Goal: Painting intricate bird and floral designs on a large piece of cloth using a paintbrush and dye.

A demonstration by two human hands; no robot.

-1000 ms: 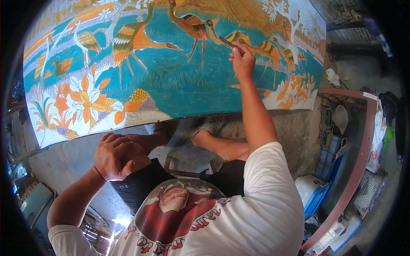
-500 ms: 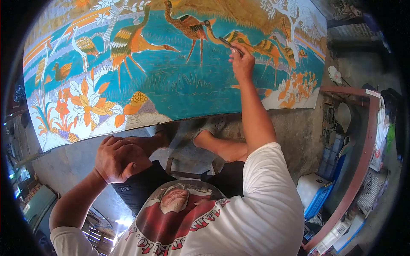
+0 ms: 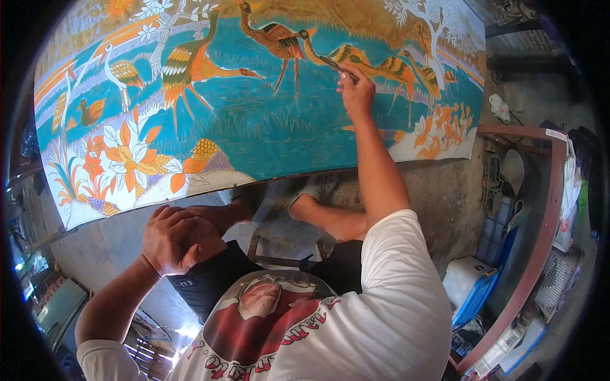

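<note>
A wide painted cloth (image 3: 286, 143) with birds, flowers and teal water spreads before me. My right hand (image 3: 357, 94) is closed round a slim dark paintbrush (image 3: 333, 65), held near the cloth's upper middle. The brush's tip points up and left, at the neck of an orange-brown bird (image 3: 312, 51); whether it touches the cloth I cannot tell. My left hand (image 3: 171, 238) lies draped over my bent left knee (image 3: 210, 219), its fingers loosely curved and holding nothing.
The cloth's near edge hangs above my feet and the concrete floor (image 3: 438, 209). At right, a reddish-brown frame (image 3: 540, 241) curves past a white container (image 3: 462, 279) with blue edging. A white perforated basket (image 3: 556, 286) sits beyond it. Clutter with a greenish object (image 3: 62, 308) stands at lower left.
The cloth's picture sits slightly farther left in view. My right hand and the brush have shifted a little left with it; my left hand stays on the knee.
</note>
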